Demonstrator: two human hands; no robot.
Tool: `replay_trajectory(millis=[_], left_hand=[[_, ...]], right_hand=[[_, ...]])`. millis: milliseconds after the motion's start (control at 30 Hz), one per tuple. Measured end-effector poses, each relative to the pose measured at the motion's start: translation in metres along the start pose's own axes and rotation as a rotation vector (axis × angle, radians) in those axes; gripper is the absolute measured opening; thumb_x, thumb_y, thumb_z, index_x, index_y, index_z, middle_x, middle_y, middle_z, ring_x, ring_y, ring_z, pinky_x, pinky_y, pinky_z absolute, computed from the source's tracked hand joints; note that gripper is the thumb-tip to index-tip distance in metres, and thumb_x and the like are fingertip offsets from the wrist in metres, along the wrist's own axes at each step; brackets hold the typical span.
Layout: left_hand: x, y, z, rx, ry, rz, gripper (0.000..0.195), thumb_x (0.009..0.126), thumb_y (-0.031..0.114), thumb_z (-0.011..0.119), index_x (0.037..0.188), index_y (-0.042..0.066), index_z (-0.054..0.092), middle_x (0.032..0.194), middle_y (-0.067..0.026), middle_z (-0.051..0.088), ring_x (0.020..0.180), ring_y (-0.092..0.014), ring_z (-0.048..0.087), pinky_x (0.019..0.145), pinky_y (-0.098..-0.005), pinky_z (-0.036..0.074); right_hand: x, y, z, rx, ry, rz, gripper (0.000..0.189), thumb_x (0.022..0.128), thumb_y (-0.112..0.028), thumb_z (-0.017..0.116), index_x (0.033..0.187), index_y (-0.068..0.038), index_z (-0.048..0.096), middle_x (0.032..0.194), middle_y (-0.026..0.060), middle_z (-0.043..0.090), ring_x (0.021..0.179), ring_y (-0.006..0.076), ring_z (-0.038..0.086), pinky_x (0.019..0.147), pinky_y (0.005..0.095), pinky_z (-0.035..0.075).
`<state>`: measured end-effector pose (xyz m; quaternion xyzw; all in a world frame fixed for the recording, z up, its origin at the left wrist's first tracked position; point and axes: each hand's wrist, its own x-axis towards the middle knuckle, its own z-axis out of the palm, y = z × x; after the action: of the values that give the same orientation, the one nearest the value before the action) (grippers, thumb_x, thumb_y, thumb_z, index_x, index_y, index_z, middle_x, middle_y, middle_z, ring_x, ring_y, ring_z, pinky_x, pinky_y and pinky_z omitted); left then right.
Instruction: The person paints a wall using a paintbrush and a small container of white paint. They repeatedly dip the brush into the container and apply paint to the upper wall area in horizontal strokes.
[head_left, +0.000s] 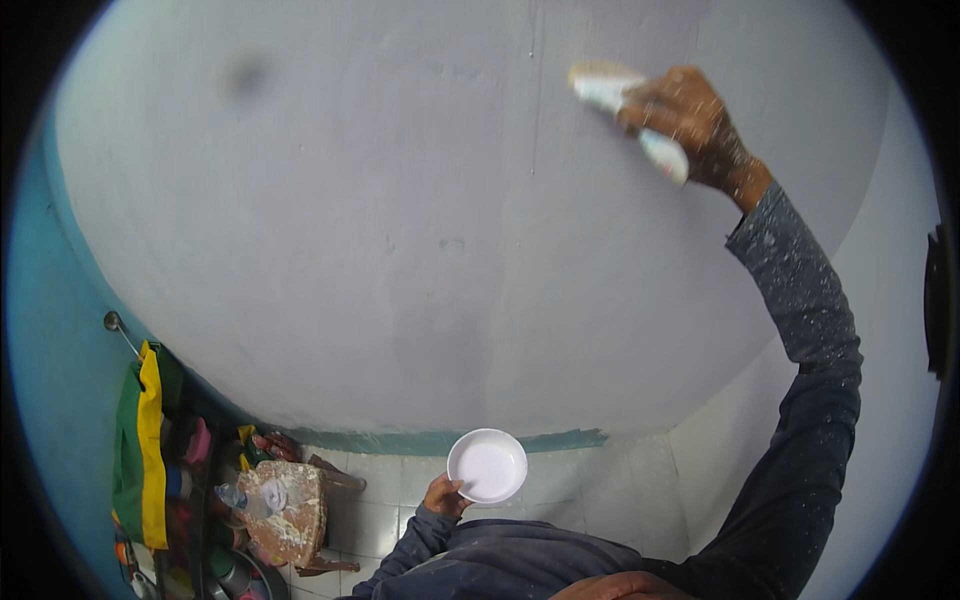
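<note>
My right hand (679, 124) grips a paintbrush (664, 154) with a pale, paint-smeared handle. Its light bristles rest against or very close to the upper part of a pale lilac wall (450, 187); motion blur hides which. Low in front of my body, my left hand (445, 496) holds a small round white bowl (491, 465) by its rim, thumb on top. Pale paint covers the bowl's inside. White specks dot my right hand and dark sleeve. Two thin drip lines run down the wall left of the brush.
A paint-splashed wooden stool (289, 525) bears a plastic bottle (231, 495). Green and yellow cloth (150, 450) hangs from a hook on the blue wall (52, 300), beside cluttered containers. An unpainted teal strip (420, 442) borders the tiled floor (375, 525). Something dark (935, 300) sits at far right.
</note>
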<state>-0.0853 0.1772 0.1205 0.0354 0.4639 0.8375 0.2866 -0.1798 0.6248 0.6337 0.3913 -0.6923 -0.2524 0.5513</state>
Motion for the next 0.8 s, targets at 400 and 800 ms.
replay_trajectory(millis=[400, 800], left_hand=[[0.002, 0.009, 0.005, -0.093, -0.059, -0.052, 0.055, 0.093, 0.023, 0.053, 0.137, -0.008, 0.043, 0.131, -0.0208, 0.055, 0.121, -0.033, 0.058, 0.105, -0.0475, 0.049], [-0.003, 0.024, 0.017, -0.146, -0.017, -0.06, 0.058, 0.086, 0.019, 0.056, 0.136, -0.008, 0.044, 0.13, -0.0214, 0.055, 0.123, -0.034, 0.056, 0.104, -0.0478, 0.049]], right_hand=[[0.027, 0.061, -0.009, -0.124, 0.194, 0.044, 0.025, 0.08, -0.012, 0.08, 0.103, -0.012, 0.071, 0.103, 0.0052, 0.074, 0.089, 0.0198, 0.071, 0.075, 0.0311, 0.06], [0.026, -0.017, 0.0, 0.285, -0.426, 0.198, 0.023, 0.077, -0.014, 0.082, 0.097, -0.014, 0.072, 0.099, 0.0035, 0.075, 0.096, 0.0206, 0.071, 0.089, 0.0371, 0.056]])
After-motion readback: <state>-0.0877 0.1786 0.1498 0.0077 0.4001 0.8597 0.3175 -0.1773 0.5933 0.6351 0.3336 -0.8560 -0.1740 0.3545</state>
